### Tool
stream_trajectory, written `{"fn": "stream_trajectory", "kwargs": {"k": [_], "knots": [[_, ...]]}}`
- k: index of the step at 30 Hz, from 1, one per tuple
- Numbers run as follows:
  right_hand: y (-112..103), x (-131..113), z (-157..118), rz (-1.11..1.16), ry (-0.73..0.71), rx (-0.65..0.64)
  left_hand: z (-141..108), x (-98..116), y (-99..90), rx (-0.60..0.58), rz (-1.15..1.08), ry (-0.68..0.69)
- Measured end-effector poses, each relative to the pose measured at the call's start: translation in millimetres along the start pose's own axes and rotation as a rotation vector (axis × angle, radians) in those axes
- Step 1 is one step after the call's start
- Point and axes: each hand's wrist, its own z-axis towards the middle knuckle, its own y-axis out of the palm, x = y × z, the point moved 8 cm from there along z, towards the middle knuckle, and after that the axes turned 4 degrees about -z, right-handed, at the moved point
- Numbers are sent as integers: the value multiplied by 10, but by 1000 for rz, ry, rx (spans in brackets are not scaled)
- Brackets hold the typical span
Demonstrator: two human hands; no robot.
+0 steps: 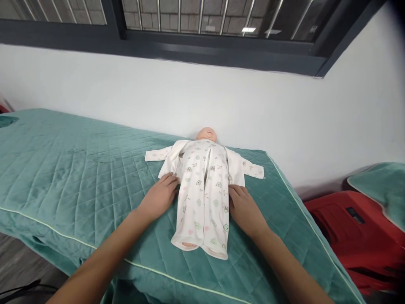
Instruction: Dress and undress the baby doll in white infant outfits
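A baby doll [207, 134] lies on its back, head toward the wall. Over its body is a white baby gown [193, 202] with small green and pink prints, its long sleeves spread out to both sides. A seam or opening runs down the gown's front, and plain white flaps show at each side. A bit of the doll's foot [189, 244] peeks out at the hem. My left hand [162, 195] has its fingers curled closed at the gown's left edge. On the opposite edge my right hand [246, 210] grips with bent fingers, the fingertips partly hidden by the cloth.
A green quilted cover [95, 169] with pale piping lies over the bed. The white wall [268, 105] and a dark window frame [221, 50] with bars rise behind it. A red plastic chair [351, 228] stands at the right, green cloth [379, 185] over it.
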Motion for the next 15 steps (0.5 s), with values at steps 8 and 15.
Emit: {"fn": "stream_trajectory", "kwargs": {"k": [8,15], "knots": [[114,-7,218,-106,-114,-54,386,111,189,-198,-56,197],[135,115,209,-41,-104,-39,539,75,292,-206,-147,171]]}}
